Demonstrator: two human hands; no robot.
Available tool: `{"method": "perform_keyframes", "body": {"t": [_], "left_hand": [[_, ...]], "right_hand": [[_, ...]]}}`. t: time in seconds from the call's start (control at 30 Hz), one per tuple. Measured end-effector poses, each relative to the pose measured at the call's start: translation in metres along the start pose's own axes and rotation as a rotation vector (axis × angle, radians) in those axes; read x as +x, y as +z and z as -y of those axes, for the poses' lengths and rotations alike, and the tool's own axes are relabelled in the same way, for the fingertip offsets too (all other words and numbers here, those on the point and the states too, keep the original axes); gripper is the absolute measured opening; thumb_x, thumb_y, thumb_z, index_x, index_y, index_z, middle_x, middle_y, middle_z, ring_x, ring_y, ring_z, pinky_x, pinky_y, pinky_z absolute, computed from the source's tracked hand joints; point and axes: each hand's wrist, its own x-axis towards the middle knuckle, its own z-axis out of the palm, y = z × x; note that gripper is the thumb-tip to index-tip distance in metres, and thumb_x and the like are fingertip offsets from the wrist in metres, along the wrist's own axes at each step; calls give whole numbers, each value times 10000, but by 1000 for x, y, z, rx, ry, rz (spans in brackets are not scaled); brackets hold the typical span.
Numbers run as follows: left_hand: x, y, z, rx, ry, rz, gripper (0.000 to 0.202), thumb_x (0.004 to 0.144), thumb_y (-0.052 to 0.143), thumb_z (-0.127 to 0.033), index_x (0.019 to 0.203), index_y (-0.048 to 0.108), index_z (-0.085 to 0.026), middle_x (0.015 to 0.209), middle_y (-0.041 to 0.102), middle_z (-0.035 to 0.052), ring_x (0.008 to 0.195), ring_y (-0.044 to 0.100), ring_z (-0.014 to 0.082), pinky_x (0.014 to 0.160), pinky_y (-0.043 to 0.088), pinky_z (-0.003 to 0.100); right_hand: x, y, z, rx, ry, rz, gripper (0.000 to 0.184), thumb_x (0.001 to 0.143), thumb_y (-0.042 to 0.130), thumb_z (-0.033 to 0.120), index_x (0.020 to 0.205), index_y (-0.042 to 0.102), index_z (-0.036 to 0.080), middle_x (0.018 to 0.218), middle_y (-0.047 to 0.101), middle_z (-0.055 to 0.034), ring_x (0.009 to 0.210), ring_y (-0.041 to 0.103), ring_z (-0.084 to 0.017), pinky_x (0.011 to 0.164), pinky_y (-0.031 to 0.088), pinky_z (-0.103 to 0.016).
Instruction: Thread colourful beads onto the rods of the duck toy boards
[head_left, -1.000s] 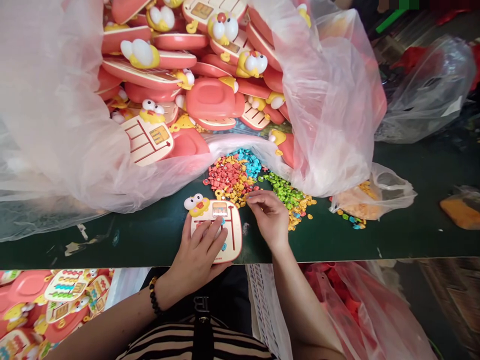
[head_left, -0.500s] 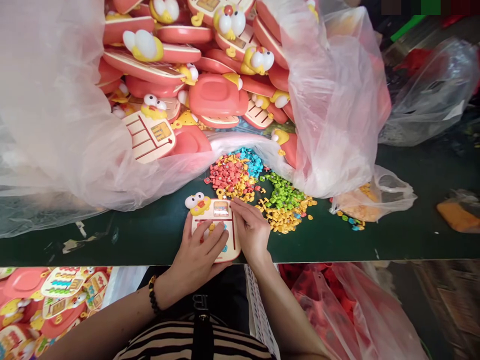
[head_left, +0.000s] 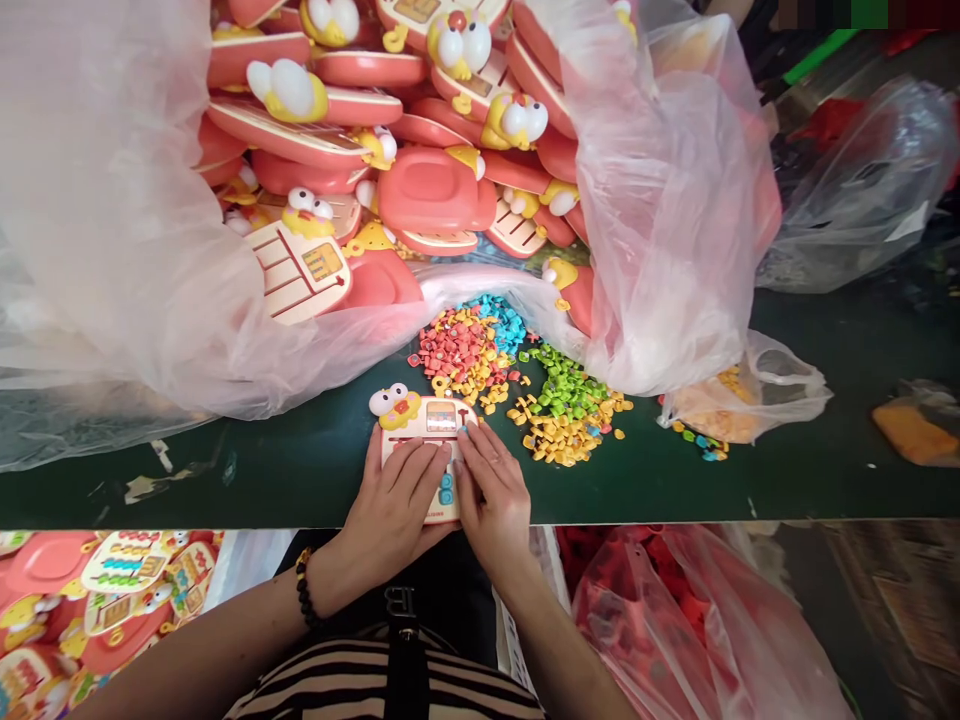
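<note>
Left hand (head_left: pixel 396 500), curled, clasps the duck-faced slider board (head_left: pixel 414 428); right hand (head_left: pixel 496 505), half-curled on its right, seemingly seats a blue slider (head_left: pixel 463 430), hold unclear; next calls for firm pressing, probably

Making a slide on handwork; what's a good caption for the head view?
Left hand and right hand on a slotted toy board, near loose colored pieces.

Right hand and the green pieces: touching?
Apart. The head view shows bare tabletop and yellow pieces between the right hand and the green pieces.
</note>
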Motion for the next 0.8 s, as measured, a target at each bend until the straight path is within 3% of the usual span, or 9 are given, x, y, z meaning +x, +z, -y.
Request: {"method": "perform_keyframes", "body": {"t": [0.27,0.37,0.43,0.53,0.6,0.7,0.8], "left_hand": [[0,-1,-1,11,8,11,553,898,507,-362,1356,413,-68,1296,561,199,1239,474,287,1149,196,584],[0,-3,-1,8,-5,40,598,884,542,-441,1354,431,-89,1359,532,186,1240,465,293,1155,179,580],[0,-3,-1,7,-16,62,609,865,566,-486,1336,466,-113,1378,526,164,1207,482,295,1156,174,581],[0,-4,0,17,-19,73,607,849,584,-515,1308,508,-125,1369,540,150,1167,499,299,1147,189,583],[0,-4,0,28,-19,68,604,844,589,-526,1293,527,-128,1358,549,151,1161,496,303,1140,202,583],[-1,-3,-1,35,-15,61,595,844,588,-526,1283,539,-127,1364,542,155,1177,484,305,1140,203,586],[-1,-3,-1,36,-18,60,589,843,589,-521,1283,540,-132,1366,539,155,1179,483,303,1140,208,587]], "right_hand": [[-1,7,11,-49,-90,14,356,916,451,90,1176,660,216,1149,708,-75,1109,642,-214,925,517,-394],[19,-12,-14,4,-12,-2,315,915,474,141,1129,686,233,1095,725,-61,1042,662,-209,887,539,-377],[37,-30,-44,-124,76,-65,293,918,470,165,1067,713,231,1030,737,-67,959,677,-233,855,542,-407],[59,-49,-89,-276,88,71,255,876,513,151,950,745,228,938,745,-65,865,676,-245,755,552,-385],[67,-52,-107,-324,37,165,229,859,540,145,903,749,225,953,737,-67,864,667,-242,755,544,-371],[71,-49,-110,-367,-21,195,200,868,552,166,861,749,200,930,725,-91,845,653,-249,747,531,-377],[69,-39,-90,-269,-20,72,210,909,533,215,899,742,196,924,722,-92,863,652,-242,772,531,-379]]}}
